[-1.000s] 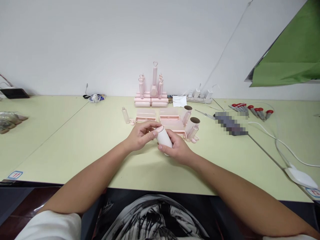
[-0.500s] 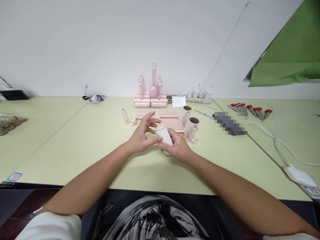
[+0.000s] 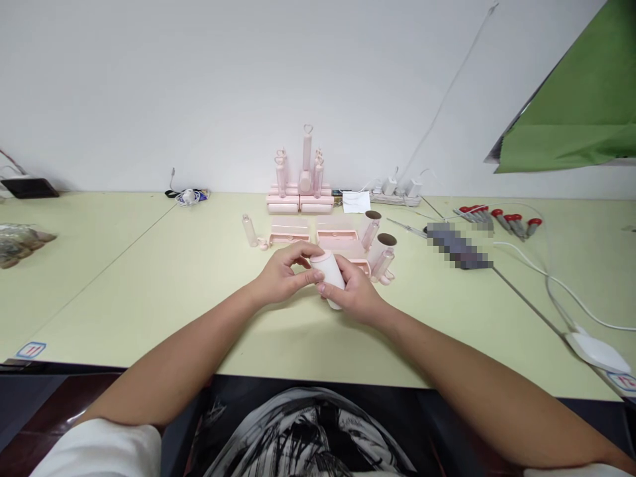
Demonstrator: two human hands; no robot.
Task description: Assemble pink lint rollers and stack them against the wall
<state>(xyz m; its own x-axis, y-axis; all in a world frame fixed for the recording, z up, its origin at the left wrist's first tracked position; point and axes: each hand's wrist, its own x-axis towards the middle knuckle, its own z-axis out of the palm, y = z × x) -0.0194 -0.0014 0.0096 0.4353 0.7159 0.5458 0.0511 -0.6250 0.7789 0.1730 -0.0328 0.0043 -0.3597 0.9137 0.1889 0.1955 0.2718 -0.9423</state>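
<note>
A white lint roller roll (image 3: pixel 329 279) with a pink cap on its upper end is held tilted above the table. My right hand (image 3: pixel 355 289) is closed around its right side, thumb across the front. My left hand (image 3: pixel 289 273) grips the capped end, its fingers curled over the top and its thumb against the side. Just beyond my hands lie open pink cases (image 3: pixel 338 236). To their right stand two white rolls with brown cores (image 3: pixel 386 240), and clear pink handles (image 3: pixel 382 264) lean by them. Another clear handle (image 3: pixel 249 230) stands left of the cases.
Assembled pink lint rollers (image 3: pixel 299 204) are stacked by the wall, several handles upright. A white power strip (image 3: pixel 395 199) lies to their right. Further right are red-handled tools (image 3: pixel 511 220), a blurred dark object (image 3: pixel 457 245) and a white cable (image 3: pixel 561 291). A plastic bag (image 3: pixel 22 244) lies far left.
My left hand's fingers, spread and raised before, have curled down over the capped end of the roll. My right hand keeps its hold, the roll nearly in the same place.
</note>
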